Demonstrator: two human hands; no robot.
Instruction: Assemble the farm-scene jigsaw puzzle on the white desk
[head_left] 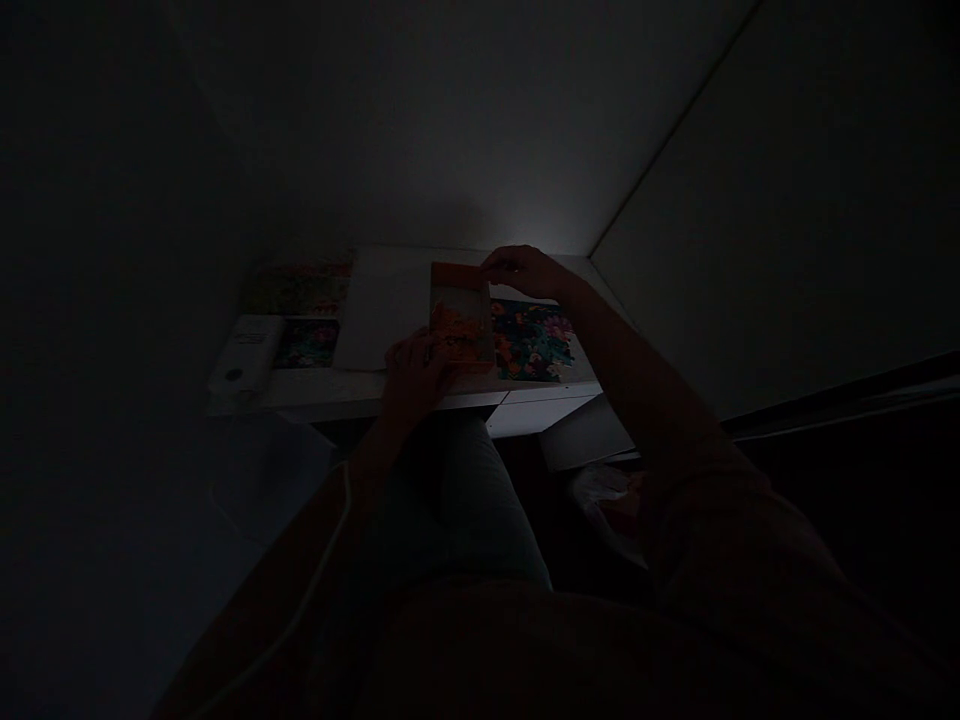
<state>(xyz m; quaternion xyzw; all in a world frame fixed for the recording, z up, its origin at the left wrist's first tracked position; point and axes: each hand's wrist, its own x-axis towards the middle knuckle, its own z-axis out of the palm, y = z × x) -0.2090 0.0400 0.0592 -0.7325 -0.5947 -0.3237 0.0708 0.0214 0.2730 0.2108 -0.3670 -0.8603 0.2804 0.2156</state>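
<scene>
In the dim light an open orange box (459,272) lies on the desk with loose jigsaw puzzle pieces (459,330) gathered in its near half. My left hand (416,372) is at the box's near left corner, fingers curled over its edge. At the far right corner, my right hand (521,270) has its fingers closed on the rim. Right of the box lies a partly assembled jigsaw puzzle (534,340), dark with colourful flowers and a ragged right edge. The darkness hides the fine detail of my fingertips.
A white board or sheet (382,305) lies left of the box. Farther left are a colourful picture sheet (300,290), a smaller dark picture (307,343) and a white box (249,350). Walls stand behind and right of the desk (345,384). A plastic bag (600,490) sits below.
</scene>
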